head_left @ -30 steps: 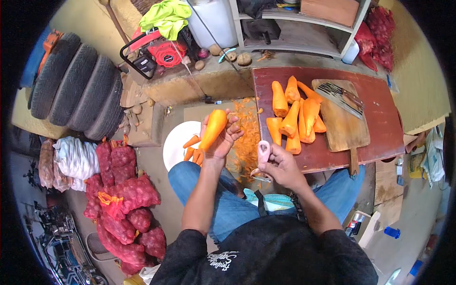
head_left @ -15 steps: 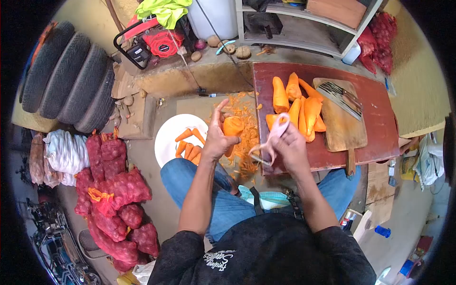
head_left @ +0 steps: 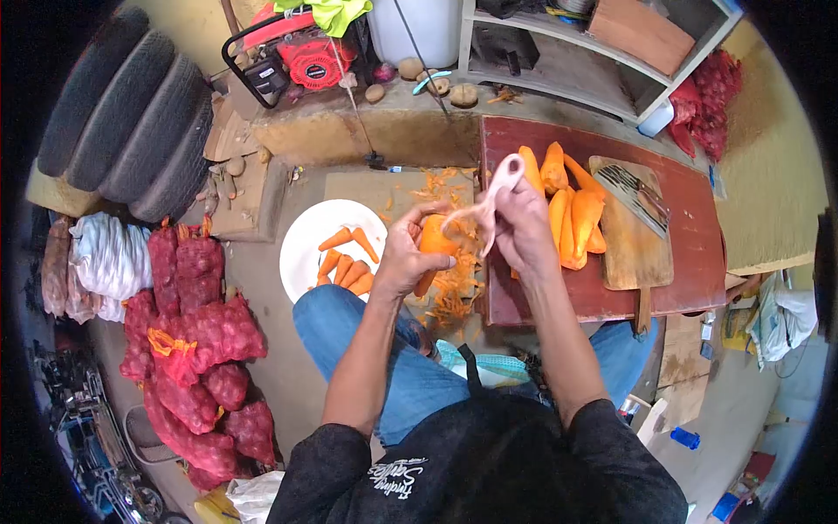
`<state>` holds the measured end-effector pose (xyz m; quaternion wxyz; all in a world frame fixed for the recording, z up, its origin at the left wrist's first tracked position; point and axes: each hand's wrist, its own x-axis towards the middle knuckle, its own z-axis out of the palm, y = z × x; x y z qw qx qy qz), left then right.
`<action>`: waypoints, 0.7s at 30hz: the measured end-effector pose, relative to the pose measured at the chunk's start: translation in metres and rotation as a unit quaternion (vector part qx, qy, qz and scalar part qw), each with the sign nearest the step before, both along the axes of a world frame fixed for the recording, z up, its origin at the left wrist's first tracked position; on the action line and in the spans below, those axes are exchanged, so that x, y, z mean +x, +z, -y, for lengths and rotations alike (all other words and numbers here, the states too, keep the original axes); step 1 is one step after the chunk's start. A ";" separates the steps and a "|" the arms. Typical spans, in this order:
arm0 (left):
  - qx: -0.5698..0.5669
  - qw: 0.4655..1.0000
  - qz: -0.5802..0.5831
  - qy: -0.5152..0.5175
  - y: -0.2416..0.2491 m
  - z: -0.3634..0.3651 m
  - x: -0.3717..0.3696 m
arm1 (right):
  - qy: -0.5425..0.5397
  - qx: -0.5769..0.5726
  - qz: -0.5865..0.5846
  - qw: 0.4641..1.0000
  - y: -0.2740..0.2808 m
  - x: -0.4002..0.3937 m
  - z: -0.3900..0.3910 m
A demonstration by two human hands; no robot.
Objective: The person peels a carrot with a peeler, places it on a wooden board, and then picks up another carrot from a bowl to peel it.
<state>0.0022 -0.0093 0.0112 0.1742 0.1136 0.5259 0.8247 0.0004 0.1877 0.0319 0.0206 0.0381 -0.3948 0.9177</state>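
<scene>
My left hand [head_left: 408,255] is closed around a thick orange carrot [head_left: 434,234], fingers behind it and thumb across the front. A pale pink peeler [head_left: 501,182] is gripped in my right hand [head_left: 525,229], its head right at the carrot's upper side. Below the hands, orange peelings [head_left: 453,297] lie scattered on the floor. To the right, a pile of peeled carrots [head_left: 576,214] rests on the red table [head_left: 524,306], partly hidden by my right hand. Several smaller carrots [head_left: 349,271] lie in a white basin [head_left: 299,236] to the left.
On the table, a wooden cutting board [head_left: 624,258] holds a knife [head_left: 633,194]. Red net sacks [head_left: 201,327] crowd the left floor, below stacked tyres [head_left: 122,113]. A red generator [head_left: 314,65] and a shelf [head_left: 559,83] stand at the back.
My right hand has moved up and left, bringing the peeler from beside the table edge to the carrot. My left hand still holds the carrot. The view has shifted slightly.
</scene>
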 end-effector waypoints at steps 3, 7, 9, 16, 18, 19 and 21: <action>-0.057 0.998 0.020 -0.032 -0.004 0.003 -0.005 | 0.044 0.026 -0.009 0.999 -0.013 -0.011 0.003; -0.111 0.994 0.001 -0.021 -0.006 0.002 -0.002 | 0.038 -0.020 0.004 0.999 -0.007 -0.014 0.004; -0.083 0.996 -0.011 -0.029 -0.002 -0.001 0.000 | 0.032 -0.019 0.002 0.999 -0.007 -0.018 0.005; -0.134 0.988 0.001 -0.083 -0.004 0.006 -0.001 | 0.054 0.031 -0.006 0.998 -0.002 -0.019 -0.012; -0.099 0.992 -0.001 -0.078 0.001 0.002 0.001 | 0.107 0.104 -0.021 0.989 0.001 -0.016 0.001; -0.081 0.994 -0.006 -0.077 0.005 0.000 0.001 | 0.079 0.076 0.003 0.994 -0.008 -0.025 -0.002; -0.103 0.990 -0.014 -0.099 0.011 0.003 0.001 | 0.011 0.042 0.010 0.999 -0.015 -0.044 -0.008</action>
